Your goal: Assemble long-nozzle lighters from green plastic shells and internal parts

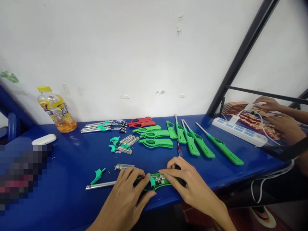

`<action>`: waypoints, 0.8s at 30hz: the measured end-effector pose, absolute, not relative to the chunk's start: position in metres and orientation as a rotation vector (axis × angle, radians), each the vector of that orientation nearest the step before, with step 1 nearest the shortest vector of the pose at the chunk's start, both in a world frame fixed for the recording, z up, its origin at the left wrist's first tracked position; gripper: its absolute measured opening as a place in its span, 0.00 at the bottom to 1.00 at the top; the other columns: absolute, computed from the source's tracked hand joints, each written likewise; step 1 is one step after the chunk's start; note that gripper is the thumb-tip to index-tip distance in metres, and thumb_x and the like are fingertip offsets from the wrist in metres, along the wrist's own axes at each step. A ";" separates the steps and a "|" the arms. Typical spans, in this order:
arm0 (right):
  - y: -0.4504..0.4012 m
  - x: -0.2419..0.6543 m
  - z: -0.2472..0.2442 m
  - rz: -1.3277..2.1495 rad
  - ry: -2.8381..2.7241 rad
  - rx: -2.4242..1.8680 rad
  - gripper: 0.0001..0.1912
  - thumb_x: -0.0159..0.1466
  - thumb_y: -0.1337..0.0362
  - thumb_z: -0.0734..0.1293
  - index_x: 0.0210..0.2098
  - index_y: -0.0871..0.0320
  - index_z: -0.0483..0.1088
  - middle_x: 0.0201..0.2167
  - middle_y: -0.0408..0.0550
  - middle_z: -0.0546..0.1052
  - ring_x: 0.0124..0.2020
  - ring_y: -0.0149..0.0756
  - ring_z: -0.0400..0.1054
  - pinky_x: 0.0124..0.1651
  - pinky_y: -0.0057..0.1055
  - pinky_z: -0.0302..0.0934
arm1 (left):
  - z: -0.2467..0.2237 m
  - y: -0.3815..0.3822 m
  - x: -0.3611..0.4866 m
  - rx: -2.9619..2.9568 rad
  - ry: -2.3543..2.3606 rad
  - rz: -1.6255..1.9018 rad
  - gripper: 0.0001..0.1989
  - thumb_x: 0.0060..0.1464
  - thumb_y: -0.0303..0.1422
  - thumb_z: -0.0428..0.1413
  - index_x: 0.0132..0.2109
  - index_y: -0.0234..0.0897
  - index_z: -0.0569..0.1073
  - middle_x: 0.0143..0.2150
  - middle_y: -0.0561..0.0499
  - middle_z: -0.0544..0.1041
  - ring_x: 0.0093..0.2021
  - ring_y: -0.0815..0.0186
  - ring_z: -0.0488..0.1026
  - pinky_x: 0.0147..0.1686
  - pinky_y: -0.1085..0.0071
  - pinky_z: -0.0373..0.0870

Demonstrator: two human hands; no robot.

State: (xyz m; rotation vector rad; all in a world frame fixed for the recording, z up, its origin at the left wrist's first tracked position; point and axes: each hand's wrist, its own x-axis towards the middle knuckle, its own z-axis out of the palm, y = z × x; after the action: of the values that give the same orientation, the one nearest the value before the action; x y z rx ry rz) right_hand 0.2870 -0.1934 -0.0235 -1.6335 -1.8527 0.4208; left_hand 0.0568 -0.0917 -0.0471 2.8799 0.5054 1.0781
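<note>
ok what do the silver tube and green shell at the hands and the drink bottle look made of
Silver tube: likely metal, smooth and shiny, judging by its bright grey highlights.
Green shell: probably moulded plastic, semi-glossy, with even colour and thin walls.
Drink bottle: seemingly clear plastic, glossy, since its orange contents show through, though glass isn't ruled out.

left hand [127, 191]: bare | right hand [190, 179]: bare, slim fingers [176, 184] | forearms [220, 208]: bare
</note>
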 end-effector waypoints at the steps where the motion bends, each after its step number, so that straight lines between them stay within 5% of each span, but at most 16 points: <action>1: -0.193 0.287 -0.024 0.423 -1.852 -1.637 0.16 0.80 0.62 0.61 0.55 0.43 0.81 0.45 0.46 0.74 0.48 0.41 0.70 0.52 0.40 0.63 | -0.047 -0.092 0.057 2.892 0.499 1.068 0.18 0.79 0.40 0.44 0.57 0.36 0.75 0.44 0.45 0.78 0.46 0.53 0.78 0.45 0.55 0.77; 16: -0.195 0.290 -0.028 0.346 -1.910 -1.621 0.18 0.80 0.63 0.61 0.61 0.39 0.77 0.52 0.44 0.78 0.52 0.41 0.70 0.64 0.48 0.60 | -0.042 -0.089 0.058 2.963 0.460 0.893 0.18 0.81 0.37 0.39 0.62 0.41 0.71 0.49 0.46 0.77 0.45 0.56 0.79 0.45 0.57 0.73; 24: -0.196 0.291 -0.030 0.315 -1.969 -1.633 0.19 0.81 0.63 0.60 0.63 0.42 0.76 0.54 0.46 0.78 0.53 0.43 0.70 0.61 0.48 0.64 | -0.046 -0.084 0.059 2.973 0.431 0.859 0.16 0.80 0.34 0.42 0.60 0.45 0.74 0.49 0.46 0.75 0.42 0.58 0.75 0.41 0.61 0.72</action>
State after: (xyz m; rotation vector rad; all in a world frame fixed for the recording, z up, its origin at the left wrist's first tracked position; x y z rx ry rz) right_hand 0.2911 -0.1960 -0.0298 -1.6332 -1.9695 0.3146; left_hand 0.0591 -0.0843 -0.0463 2.9729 0.4306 0.8585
